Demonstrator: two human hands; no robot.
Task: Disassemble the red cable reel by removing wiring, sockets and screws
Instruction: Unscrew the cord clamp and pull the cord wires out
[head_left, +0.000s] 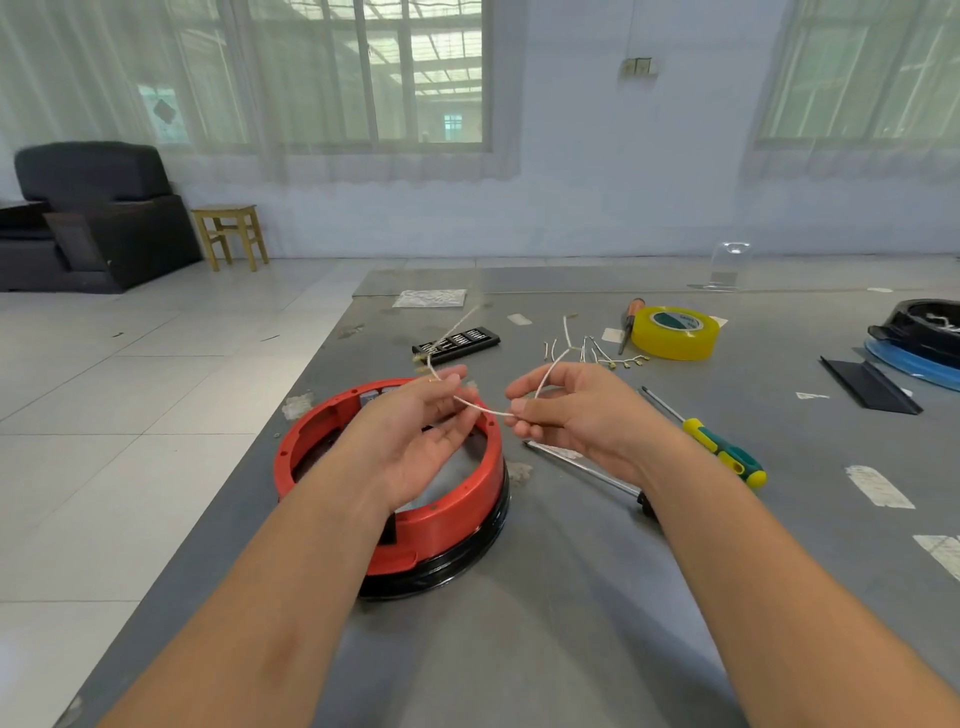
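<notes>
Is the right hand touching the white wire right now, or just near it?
Touching. The head view shows the right hand pinching the white wire between its fingertips, while the left hand grips the same wire above the red cable reel.

A red cable reel (441, 512) of smooth, faintly glossy plastic sits on a matt grey table (571, 623), its lower rim wrapped in shiny black film. Above the reel, both hands hold a thin white wire (488, 410) with a dull, fibrous-looking sheath. Just right of the reel lies a bare metal shaft (582, 467), polished and reflective; beyond it a screwdriver (722, 452) with a glossy green-and-yellow plastic handle. Farther behind the reel, to the right, a roll of yellow tape (675, 332) — translucent and glossy. Worn paper-like tape scraps (878, 486) cling to the table to the right of the reel — rough-edged and matt
</notes>
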